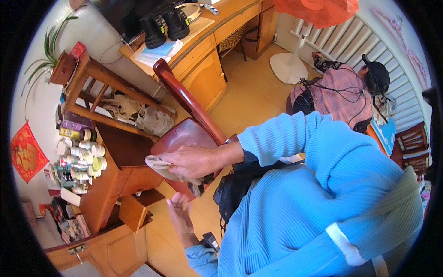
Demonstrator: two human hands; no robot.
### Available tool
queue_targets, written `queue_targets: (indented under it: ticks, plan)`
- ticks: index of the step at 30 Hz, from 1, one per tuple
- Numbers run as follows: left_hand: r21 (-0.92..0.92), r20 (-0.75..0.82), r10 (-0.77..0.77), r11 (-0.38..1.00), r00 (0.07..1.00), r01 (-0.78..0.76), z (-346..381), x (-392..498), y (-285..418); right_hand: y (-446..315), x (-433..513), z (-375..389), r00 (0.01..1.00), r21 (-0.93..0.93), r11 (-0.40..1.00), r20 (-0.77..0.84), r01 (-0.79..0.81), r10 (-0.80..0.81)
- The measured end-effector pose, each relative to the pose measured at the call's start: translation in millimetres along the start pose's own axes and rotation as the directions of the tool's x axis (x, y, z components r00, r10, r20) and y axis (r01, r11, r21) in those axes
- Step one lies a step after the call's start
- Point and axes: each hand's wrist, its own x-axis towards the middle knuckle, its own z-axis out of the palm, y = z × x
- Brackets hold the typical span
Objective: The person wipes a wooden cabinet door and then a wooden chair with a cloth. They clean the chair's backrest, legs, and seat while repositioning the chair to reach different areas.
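Note:
A glossy dark-red wooden chair stands before me, its seat (188,133) tilted in the view and its long curved rail (190,100) reaching up and left. My right hand (192,161) is closed on a bunched grey-beige cloth (159,165), which lies against the seat; a dark-and-white part of the cloth hangs past my fingers towards the seat's lower edge. Below it my left hand (180,214) is held up beside the chair with its fingers apart and nothing in it. My right forearm hides part of the chair.
A wooden cabinet (135,178) with an open drawer and crowded jars (86,155) stands left. Beyond the chair is a desk (193,52) bearing black shoes (152,31). A wooden rack (121,86) stands upper left. Another person (342,90) bends near a radiator and a white round stand base (288,68).

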Motion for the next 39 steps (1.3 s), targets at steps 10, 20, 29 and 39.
queue_targets:
  ticks: [10, 20, 29, 39]
  plan:
    - [-0.526, 0.255, 0.337, 0.835, 0.906, -0.163, 38.2, 2.7, 6.1, -9.2, -39.7, 38.2, 0.756, -0.204, 0.797, 0.512, 0.569, -0.409]
    - [-0.640, 0.253, 0.056, 0.759, 0.966, 0.123, -0.6, 38.1, -59.9, 51.4, 26.5, -99.7, 0.952, -0.770, 0.638, -0.199, -0.006, -0.231]
    - [-0.641, 0.470, 0.010, 0.691, 0.883, 0.334, 13.9, 30.3, -33.1, 89.6, 13.3, -98.2, 0.996, -0.377, 0.924, 0.040, -0.057, 0.078]
    - [-0.703, 0.434, 0.228, 0.690, 0.872, 0.170, 21.5, 13.8, -19.9, 85.4, 5.6, -92.9, 0.965, -0.210, 0.942, -0.043, -0.260, 0.257]
